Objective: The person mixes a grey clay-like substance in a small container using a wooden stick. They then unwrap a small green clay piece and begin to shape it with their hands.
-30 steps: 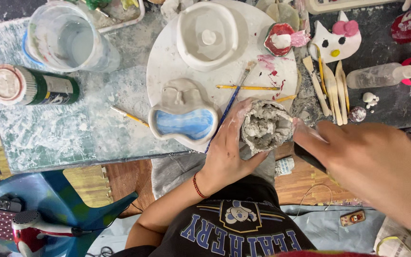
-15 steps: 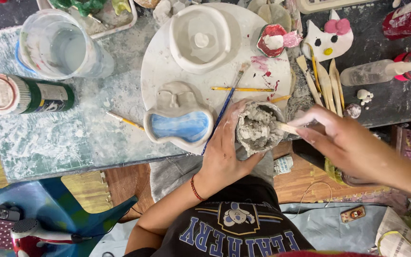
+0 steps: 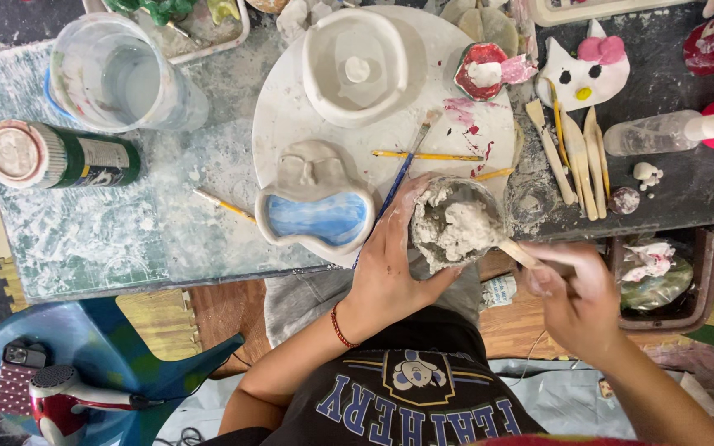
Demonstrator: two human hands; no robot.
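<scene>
Clay fills a small round see-through cup (image 3: pixel 456 225), lumpy and grey, almost up to the rim. The left hand (image 3: pixel 390 268) wraps around the cup from 9 o'clock, fingers closed on its side, holding it at the near edge of the round white board (image 3: pixel 291 124). The right hand (image 3: pixel 576 297) sits at 4 o'clock from the cup, fingers pinched shut on a pale wooden stick (image 3: pixel 518 252) whose tip is pushed into the clay.

At 9 o'clock from the cup lies a blue heart-shaped clay dish (image 3: pixel 316 216). At 11 o'clock stands a white clay bowl (image 3: pixel 355 62). A blue paintbrush (image 3: pixel 402 169) and a yellow paintbrush (image 3: pixel 415 155) lie between them.

The clay looks rough and clumpy, so I think the mixing is only partly done and needs more stirring to get smooth.
</scene>
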